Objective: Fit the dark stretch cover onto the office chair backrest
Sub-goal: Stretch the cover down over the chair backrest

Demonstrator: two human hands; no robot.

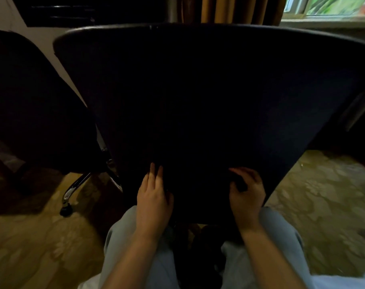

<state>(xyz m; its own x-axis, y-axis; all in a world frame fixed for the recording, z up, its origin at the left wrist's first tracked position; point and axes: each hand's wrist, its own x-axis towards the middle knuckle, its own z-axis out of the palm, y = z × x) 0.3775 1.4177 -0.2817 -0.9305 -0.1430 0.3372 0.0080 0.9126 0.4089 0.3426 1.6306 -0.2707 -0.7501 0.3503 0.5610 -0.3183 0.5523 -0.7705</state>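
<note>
The office chair backrest [208,90] fills the middle of the view, seen from behind, and a dark stretch cover [198,126] lies smooth over it from the top edge to the narrow bottom. My left hand [153,197] rests at the lower left of the cover with straight fingers pointing up against the fabric. My right hand [247,195] is at the lower right, its fingers curled round a fold of the cover's bottom hem. The hem itself is too dark to make out.
A second dark office chair [31,111] stands close on the left, with its chrome leg and caster [67,207] on the patterned carpet [41,247]. Curtains [229,9] and a window [334,7] are behind. My knees in light trousers [123,236] sit below the backrest.
</note>
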